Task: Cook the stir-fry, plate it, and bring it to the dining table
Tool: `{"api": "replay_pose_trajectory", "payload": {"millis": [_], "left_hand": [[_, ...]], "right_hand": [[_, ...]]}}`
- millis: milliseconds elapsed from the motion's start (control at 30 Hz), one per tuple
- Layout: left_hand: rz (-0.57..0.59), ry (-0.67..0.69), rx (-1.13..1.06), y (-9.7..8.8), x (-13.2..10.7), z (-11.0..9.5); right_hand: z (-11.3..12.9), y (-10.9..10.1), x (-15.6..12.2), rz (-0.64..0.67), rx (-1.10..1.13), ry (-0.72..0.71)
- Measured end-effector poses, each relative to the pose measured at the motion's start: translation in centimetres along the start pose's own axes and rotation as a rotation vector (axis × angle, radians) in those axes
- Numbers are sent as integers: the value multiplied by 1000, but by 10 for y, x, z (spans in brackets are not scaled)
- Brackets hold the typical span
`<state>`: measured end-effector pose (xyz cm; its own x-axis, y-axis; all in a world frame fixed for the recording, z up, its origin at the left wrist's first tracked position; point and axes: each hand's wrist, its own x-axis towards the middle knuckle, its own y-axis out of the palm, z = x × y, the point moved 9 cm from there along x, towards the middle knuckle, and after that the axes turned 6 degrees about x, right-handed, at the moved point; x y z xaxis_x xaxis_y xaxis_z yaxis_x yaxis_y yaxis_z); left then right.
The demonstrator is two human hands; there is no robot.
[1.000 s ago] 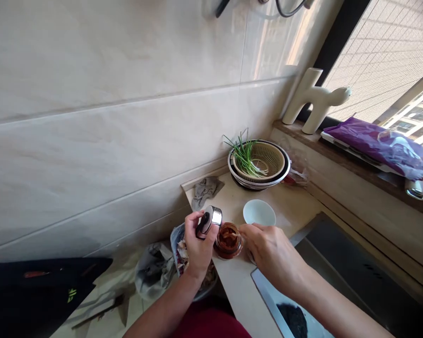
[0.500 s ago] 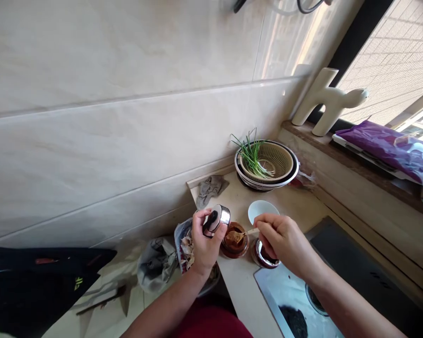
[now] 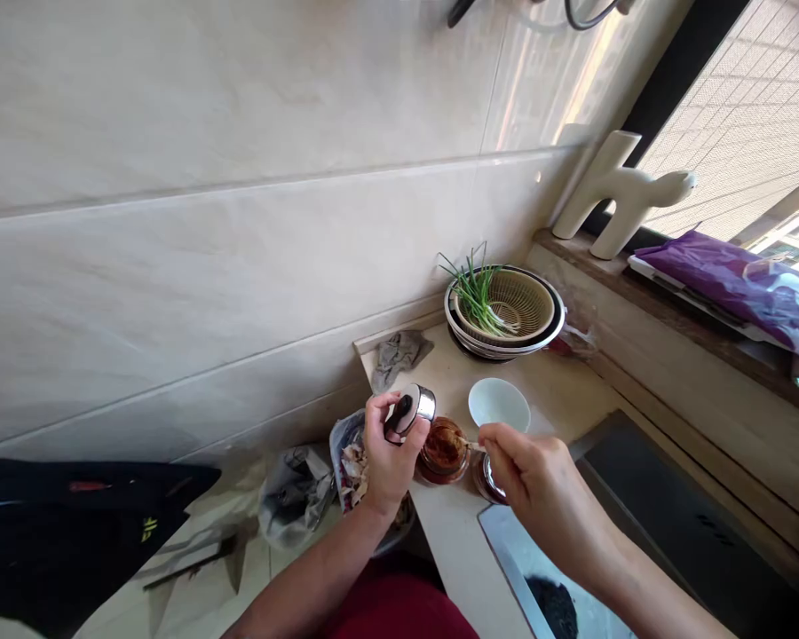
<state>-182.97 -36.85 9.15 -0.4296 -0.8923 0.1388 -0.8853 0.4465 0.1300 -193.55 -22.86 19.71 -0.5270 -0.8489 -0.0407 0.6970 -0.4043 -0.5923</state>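
Observation:
An open glass jar of red-brown paste point(image 3: 443, 449) stands near the counter's left edge. My left hand point(image 3: 387, 453) is closed around the jar's round metal lid point(image 3: 414, 409), held tilted just left of the jar. My right hand point(image 3: 531, 470) pinches a small wooden spoon point(image 3: 471, 445) whose tip dips into the paste. A second small jar point(image 3: 487, 475) sits partly hidden under my right hand. An empty white bowl point(image 3: 499, 405) rests just behind the jars.
A beige colander with green onions point(image 3: 506, 309) sits in stacked bowls at the back. A grey cloth point(image 3: 399, 352) lies by the wall. A dark cooktop point(image 3: 666, 515) fills the right. A bin with scraps point(image 3: 352, 466) and a grey bag point(image 3: 293, 506) sit below the counter's left edge.
The spoon, lifted with a lump of paste half a second ago, has gone back down into the jar. My right hand moved slightly lower. My left hand keeps holding the lid.

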Motion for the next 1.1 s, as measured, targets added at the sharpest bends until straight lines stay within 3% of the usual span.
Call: {"api": "replay_pose_trajectory", "payload": {"millis": [100,233,633,767,867,1033,1100], "left_hand": [[-4,-2,5,-1,0,1],[-7,7,14,-1,0,0],[-5,-18,-4,1,-1,1],[-22,8,20,-1,0,-3],[-23,15,23,-1,0,-4],[-22,-2,19,-1,0,-1],[-26,-15,12,-1,0,1]], "right_hand": [[7,4,1,39,-96,1],[5,6,4,13,16,64],[-51,19,1,-117,930,520],[-61,25,-14,-154,1043,544],[-48,24,-24,-139,876,393],[1,23,-32,-142,130,-87],[9,31,-32,-141,-51,-190]]}}
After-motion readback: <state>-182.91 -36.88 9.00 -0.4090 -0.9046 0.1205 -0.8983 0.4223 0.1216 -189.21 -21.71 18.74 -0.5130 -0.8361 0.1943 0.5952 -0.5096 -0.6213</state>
